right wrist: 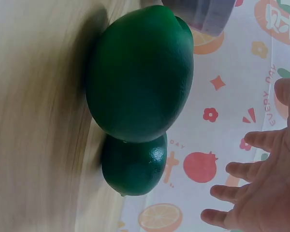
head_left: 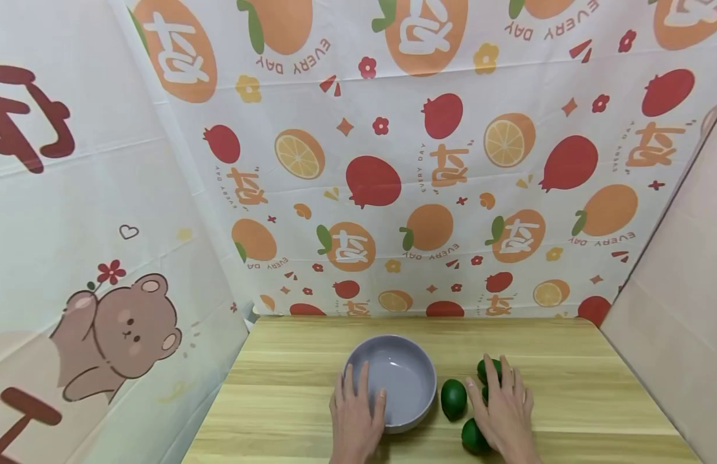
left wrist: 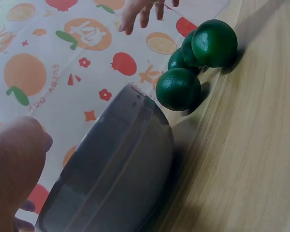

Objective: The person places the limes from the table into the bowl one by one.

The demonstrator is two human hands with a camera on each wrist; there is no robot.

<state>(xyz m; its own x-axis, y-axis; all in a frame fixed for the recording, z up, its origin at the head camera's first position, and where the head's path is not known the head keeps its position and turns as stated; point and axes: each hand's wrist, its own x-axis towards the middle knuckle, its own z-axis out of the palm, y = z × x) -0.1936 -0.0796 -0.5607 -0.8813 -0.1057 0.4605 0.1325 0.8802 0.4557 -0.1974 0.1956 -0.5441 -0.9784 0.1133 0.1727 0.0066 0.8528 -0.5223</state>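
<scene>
A grey-blue round bowl (head_left: 406,390) stands on the wooden table with nothing visible inside. My left hand (head_left: 355,419) is over its left front rim, fingers extended; whether they touch the bowl I cannot tell. In the left wrist view the bowl's outer wall (left wrist: 130,164) shows beside the thumb (left wrist: 19,154). Several dark green limes lie right of the bowl: one lime (head_left: 454,399) nearest it, another lime (head_left: 474,436) at the front, the rest partly hidden under my right hand (head_left: 506,412). That hand hovers with spread fingers, holding nothing; the right wrist view shows it apart from a large-looking lime (right wrist: 140,72).
The light wooden table (head_left: 294,386) reaches back to a fruit-printed cloth (head_left: 358,193). A bear-printed cloth (head_left: 126,328) hangs at the left, and a pale wall (head_left: 683,290) borders the right. Bare tabletop lies left of the bowl and right of the limes.
</scene>
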